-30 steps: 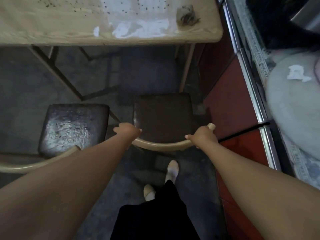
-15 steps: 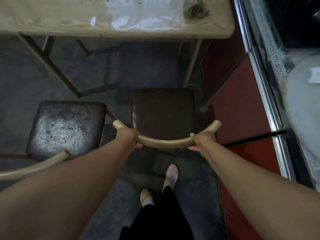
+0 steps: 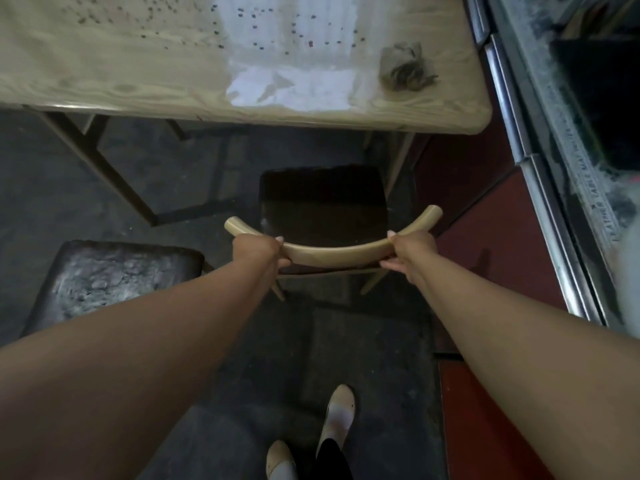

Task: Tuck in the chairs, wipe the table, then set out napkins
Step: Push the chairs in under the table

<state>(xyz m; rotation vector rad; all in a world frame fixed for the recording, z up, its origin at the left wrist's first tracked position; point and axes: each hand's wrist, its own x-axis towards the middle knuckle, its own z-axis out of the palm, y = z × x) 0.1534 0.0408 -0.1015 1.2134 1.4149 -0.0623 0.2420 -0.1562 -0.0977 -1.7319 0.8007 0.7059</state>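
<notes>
Head cam, fwd-down, above chair [image 3: 332, 252]

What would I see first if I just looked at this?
The left hand and right hand, mid-picture, grip the curved back of a chair in front of the table. A crumpled rag lies near the table's right end, and dark specks dot its top.

Dark floor [image 3: 363, 341], red cabinet [image 3: 485, 220] at right.
</notes>
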